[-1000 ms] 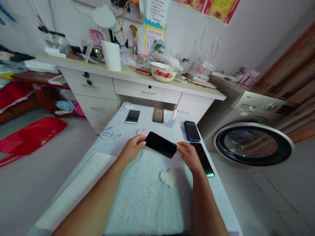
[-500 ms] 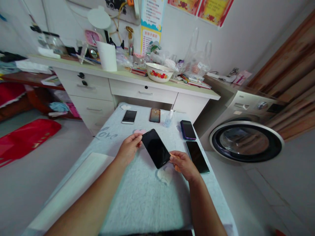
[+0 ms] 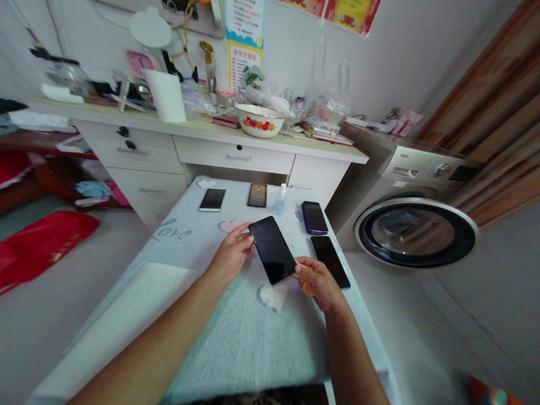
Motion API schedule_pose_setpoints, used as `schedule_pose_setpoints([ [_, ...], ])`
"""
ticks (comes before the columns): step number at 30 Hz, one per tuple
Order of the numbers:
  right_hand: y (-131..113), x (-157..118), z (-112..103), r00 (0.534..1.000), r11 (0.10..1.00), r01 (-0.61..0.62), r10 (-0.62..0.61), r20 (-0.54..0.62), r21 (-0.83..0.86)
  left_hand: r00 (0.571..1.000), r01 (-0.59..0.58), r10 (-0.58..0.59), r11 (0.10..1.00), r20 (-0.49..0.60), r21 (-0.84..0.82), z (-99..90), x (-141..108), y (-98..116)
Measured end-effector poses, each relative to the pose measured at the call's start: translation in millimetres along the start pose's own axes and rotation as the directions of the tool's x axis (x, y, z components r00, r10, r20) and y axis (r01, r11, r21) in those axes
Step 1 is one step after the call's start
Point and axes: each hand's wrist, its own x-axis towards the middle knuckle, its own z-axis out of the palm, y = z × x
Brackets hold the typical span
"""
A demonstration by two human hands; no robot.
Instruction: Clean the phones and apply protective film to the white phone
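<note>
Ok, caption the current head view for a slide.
Left hand and right hand hold a black phone over a cloth-covered table; a spray bottle stands beyond.

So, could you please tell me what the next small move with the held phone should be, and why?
I would probably slide the right hand, with what looks like an orange cloth, up the phone's right edge: the cloth seems to be at its lower right corner, and the left hand grips near the upper left corner, which should steady it.
</note>
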Motion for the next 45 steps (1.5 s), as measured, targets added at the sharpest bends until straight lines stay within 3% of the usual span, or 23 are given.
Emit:
schedule_pose_setpoints([
  [10,-3,-19,-15,0.998,0.999,0.038,-0.036,-0.056,0.037,0.999,0.003,-0.004,1.000,-0.037,-0.020,34.1,0,-16],
  [17,-1,-33,-33,0.990,1.000,0.018,-0.016,-0.138,0.017,0.994,0.112,-0.112,0.993,-0.010,0.033,59.2,-7,-30],
  [23,-9,-47,-51,0.978,0.999,0.001,-0.012,-0.208,-0.049,0.983,0.183,-0.184,0.977,0.001,0.111,88.6,-13,-44],
  [27,-14,-56,-62,0.951,0.993,-0.030,-0.007,-0.310,-0.114,0.974,0.225,-0.225,0.965,-0.012,0.132,106.6,-8,-57],
  [32,-17,-65,-75,0.939,0.977,-0.037,-0.038,-0.342,-0.210,0.969,0.245,-0.248,0.950,-0.011,0.192,125.7,-3,-75],
  [45,-9,-66,-94,0.899,0.954,-0.063,-0.074,-0.432,-0.294,0.975,0.211,-0.220,0.915,-0.014,0.344,146.6,5,-99],
])
